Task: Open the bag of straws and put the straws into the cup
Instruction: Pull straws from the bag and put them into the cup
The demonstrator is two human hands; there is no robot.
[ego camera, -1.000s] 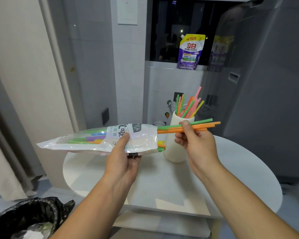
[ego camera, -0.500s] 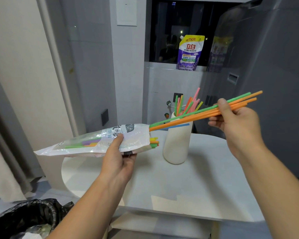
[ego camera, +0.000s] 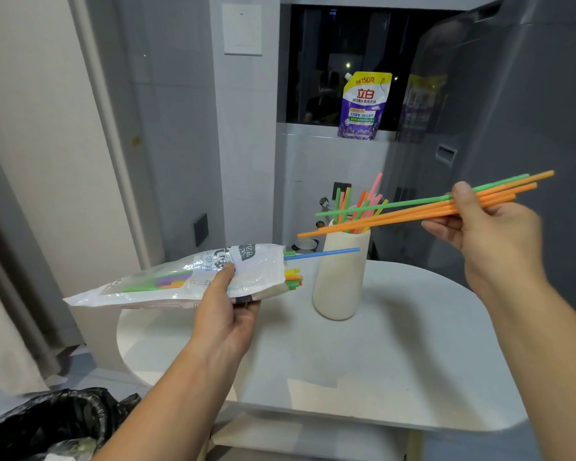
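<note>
Ok so: the bag of straws (ego camera: 180, 281) is gripped by the left hand (ego camera: 226, 314), with the thumb laid on top and the fingers curled underneath. It's held roughly level in the air over the left part of the white table (ego camera: 396, 361), at about 9 o'clock from the cup (ego camera: 341, 274). The open mouth is pointed toward 3 o'clock. A few short straw ends (ego camera: 293, 277) can be seen poking out of it, green, orange and yellow. One blue straw (ego camera: 323, 253) is stuck out much further, its tip crossing in front of the cup's upper wall. Whether it touches can't be told.

A loose bundle (ego camera: 396, 211) of orange straws plus one green is pinched between thumb and fingers of the right hand (ego camera: 489, 234), up at roughly 2 o'clock from the cup. The long ends are slanted down toward 9 o'clock and pass in front of the cup's rim.

The cup, white and ribbed, is stood upright on the table, with standing straws (ego camera: 356, 204) fanned out of it in green, orange, pink and yellow.

A purple detergent pouch (ego camera: 363, 106) is propped on the ledge at 12 o'clock, and a black-lined bin (ego camera: 47, 424) is seen down at 7 o'clock.
</note>
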